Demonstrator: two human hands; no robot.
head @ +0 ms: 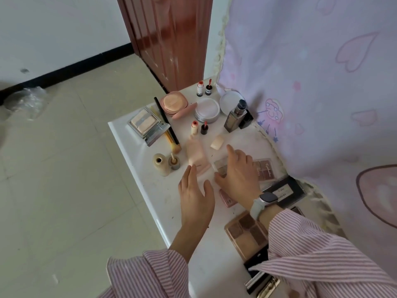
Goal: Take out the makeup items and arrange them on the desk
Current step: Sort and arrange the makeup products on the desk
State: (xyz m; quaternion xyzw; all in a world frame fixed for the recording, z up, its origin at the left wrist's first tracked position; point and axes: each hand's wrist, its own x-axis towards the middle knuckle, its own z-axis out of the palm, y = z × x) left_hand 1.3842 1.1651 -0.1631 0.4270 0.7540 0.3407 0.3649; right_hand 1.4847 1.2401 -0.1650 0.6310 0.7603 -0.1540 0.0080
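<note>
1. We note the open silver compact (147, 123) at the white desk's (133, 151) left edge, brushes beside it.
2. Left hand (194, 194): fingers spread and straight, flat by a blurred peach item (196, 157).
3. Right hand (238, 175): fingers splayed over the clear-lidded eyeshadow palette (263, 168); whether it grips, we cannot tell.
4. Script on that lid and the black box's (286, 190) white label are unreadable.

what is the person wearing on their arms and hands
Both arms are in loose pink-and-white striped sleeves, cuffs ending short of the wrists. The right wrist carries a smartwatch with a dark rounded-square face on a pale grey-green band. The left hand and right hand are bare.
</note>
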